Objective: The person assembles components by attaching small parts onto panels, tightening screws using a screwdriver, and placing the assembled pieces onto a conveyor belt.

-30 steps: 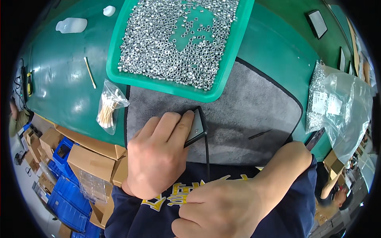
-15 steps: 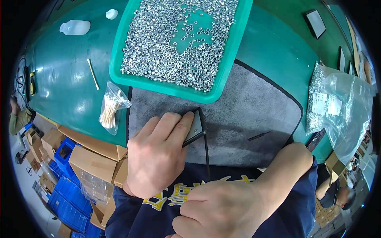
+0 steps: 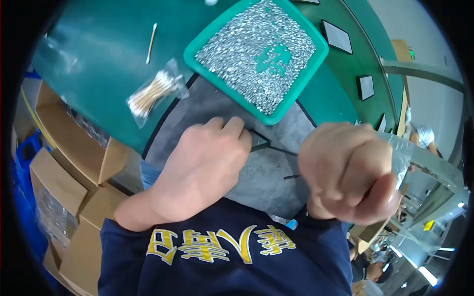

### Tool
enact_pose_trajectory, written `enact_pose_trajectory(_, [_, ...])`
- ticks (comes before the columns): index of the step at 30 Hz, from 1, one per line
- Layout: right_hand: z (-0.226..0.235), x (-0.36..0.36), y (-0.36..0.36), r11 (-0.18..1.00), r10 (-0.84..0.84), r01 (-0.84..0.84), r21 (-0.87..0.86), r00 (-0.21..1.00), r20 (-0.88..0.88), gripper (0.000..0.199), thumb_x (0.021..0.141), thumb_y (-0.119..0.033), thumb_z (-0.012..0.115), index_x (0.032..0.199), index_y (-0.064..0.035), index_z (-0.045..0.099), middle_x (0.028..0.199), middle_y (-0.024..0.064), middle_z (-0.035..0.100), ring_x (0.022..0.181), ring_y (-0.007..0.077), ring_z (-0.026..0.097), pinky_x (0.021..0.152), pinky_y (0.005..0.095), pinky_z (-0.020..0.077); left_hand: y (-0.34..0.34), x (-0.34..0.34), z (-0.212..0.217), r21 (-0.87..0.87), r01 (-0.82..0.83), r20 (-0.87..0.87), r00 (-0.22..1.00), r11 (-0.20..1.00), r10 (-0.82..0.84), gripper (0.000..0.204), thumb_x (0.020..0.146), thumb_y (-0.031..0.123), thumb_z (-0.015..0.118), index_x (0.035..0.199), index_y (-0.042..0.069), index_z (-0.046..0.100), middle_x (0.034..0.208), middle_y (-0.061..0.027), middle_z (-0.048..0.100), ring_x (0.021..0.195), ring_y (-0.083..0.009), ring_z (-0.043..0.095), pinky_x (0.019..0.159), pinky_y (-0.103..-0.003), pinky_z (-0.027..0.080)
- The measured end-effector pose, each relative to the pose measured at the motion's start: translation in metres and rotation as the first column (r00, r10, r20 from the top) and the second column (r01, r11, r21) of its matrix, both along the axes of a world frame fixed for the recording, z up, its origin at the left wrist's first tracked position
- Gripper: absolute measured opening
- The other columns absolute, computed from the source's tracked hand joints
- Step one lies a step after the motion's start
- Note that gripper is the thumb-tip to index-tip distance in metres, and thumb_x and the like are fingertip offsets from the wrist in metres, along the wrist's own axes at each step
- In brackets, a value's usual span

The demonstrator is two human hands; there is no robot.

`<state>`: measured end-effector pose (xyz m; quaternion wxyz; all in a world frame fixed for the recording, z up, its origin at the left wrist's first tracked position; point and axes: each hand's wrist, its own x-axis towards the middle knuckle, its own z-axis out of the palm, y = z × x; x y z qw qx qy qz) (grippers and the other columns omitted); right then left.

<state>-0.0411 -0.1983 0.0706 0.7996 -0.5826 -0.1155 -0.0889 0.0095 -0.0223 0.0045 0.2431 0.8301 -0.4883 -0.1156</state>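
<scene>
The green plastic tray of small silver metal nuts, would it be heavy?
The green plastic tray is probably heavy: small silver metal nuts cover most of its bottom. They'd likely slide if tipped, because they're lying loose.

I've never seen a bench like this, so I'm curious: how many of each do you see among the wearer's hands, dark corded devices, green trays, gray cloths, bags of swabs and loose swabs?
Hands: 2 (left hand, right hand)
Dark corded device: 1
Green tray: 1
Gray cloth: 1
Bag of swabs: 1
Loose swab: 1
Total: 7
</scene>
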Motion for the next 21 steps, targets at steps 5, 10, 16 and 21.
enact_pose_trajectory(5, [-0.011,-0.008,-0.03,0.977,0.097,-0.075,0.198,0.99,-0.101,0.052,0.104,-0.027,0.048,0.054,-0.017,0.042,0.049,-0.0007,0.045,0.038,0.0126,0.03,0.04,0.0289,0.0259,0.004,0.0,0.001,0.064,-0.033,-0.029,0.999,0.997,0.034,0.005,0.084,0.006,0.068,0.089,0.005,0.068,0.098,-0.0094,0.066,0.084,-0.0297,0.066,0.076,-0.039,0.054])
enact_pose_trajectory(10, [-0.023,-0.035,-0.023,0.987,-0.117,0.108,0.117,0.99,0.077,0.052,0.105,-0.025,0.044,0.053,-0.0194,0.043,0.049,-0.0021,0.044,0.037,0.013,0.031,0.041,0.0288,0.0273,0.004,0.006,-0.003,-0.042,-0.034,-0.034,0.999,0.999,0.033,0.003,0.083,0.006,0.068,0.086,0.005,0.069,0.088,-0.0091,0.064,0.077,-0.03,0.064,0.073,-0.039,0.054])
enact_pose_trajectory(16, [-0.021,-0.062,0.014,0.939,-0.322,0.336,-0.077,0.935,0.15,0.051,0.102,-0.025,0.051,0.052,-0.0194,0.04,0.048,-0.0024,0.043,0.036,0.0133,0.033,0.041,0.0287,0.0326,0.002,0.004,-0.002,-0.066,-0.037,-0.019,0.999,0.997,0.036,0.001,0.081,0.004,0.068,0.082,0.005,0.068,0.083,-0.0098,0.062,0.072,-0.0303,0.063,0.068,-0.04,0.054])
enact_pose_trajectory(21, [-0.025,-0.063,0.041,0.922,-0.321,0.362,-0.14,0.914,0.248,0.045,0.096,-0.02,0.058,0.053,-0.0165,0.044,0.05,-0.0021,0.045,0.037,0.0141,0.035,0.043,0.0286,0.0352,-0.001,0.0,0.0,-0.057,-0.079,-0.021,0.997,0.995,0.077,0.003,0.08,0.002,0.068,0.079,0.004,0.066,0.085,-0.0111,0.063,0.071,-0.0304,0.063,0.064,-0.04,0.053])
